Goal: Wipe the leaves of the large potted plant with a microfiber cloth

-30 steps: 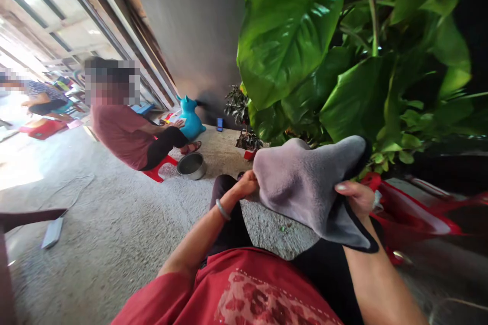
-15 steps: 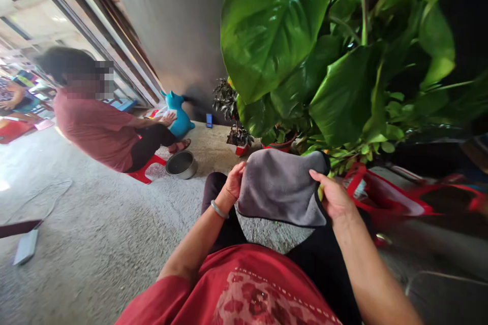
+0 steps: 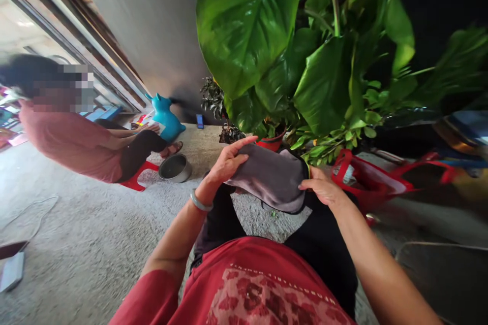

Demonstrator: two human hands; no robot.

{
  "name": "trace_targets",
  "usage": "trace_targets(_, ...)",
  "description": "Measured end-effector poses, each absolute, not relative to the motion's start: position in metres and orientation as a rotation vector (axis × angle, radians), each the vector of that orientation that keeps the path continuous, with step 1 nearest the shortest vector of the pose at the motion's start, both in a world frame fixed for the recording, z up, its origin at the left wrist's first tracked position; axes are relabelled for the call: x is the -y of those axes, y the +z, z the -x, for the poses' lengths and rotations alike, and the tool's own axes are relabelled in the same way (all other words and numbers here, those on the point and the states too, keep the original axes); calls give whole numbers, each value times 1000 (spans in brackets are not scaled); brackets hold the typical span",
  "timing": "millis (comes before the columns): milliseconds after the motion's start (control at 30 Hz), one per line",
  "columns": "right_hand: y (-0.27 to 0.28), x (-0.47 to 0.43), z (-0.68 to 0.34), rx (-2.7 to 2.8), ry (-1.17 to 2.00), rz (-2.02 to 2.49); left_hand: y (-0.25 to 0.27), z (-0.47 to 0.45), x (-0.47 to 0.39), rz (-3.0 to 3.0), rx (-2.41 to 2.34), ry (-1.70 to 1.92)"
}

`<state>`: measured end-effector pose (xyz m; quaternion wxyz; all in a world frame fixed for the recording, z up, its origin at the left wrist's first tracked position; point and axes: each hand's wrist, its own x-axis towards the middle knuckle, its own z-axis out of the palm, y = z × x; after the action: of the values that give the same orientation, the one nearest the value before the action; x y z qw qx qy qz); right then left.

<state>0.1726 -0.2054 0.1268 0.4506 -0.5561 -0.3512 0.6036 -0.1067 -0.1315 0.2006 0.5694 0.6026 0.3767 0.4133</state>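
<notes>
A grey cloth (image 3: pixel 269 175) with a dark edging is stretched between my two hands, above my knees. It looks folded over, with its lower edge curved. My left hand (image 3: pixel 225 162), a pale bangle at its wrist, grips the cloth's left end between thumb and fingers, the index finger stretched along the top. At the right end my right hand (image 3: pixel 322 186) pinches the cloth, with the thumb on the near face. The fingers behind the cloth are hidden.
A big leafy plant (image 3: pixel 251 25) hangs over the cloth's far side. A red basket (image 3: pixel 366 175) stands on the right. To the left are a metal bowl (image 3: pixel 175 168), a person on a red stool (image 3: pixel 141 175), and a blue animal toy (image 3: pixel 168 119). A phone (image 3: pixel 200 121) leans against the wall.
The cloth has gone from spread out to a narrower, folded shape. My left hand has moved up over its left end. The view has turned slightly right.
</notes>
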Motion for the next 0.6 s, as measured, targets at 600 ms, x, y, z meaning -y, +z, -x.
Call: trace_targets(600,146,221,-110,1238,1085,1430,229,82,145,-1447,-709,862)
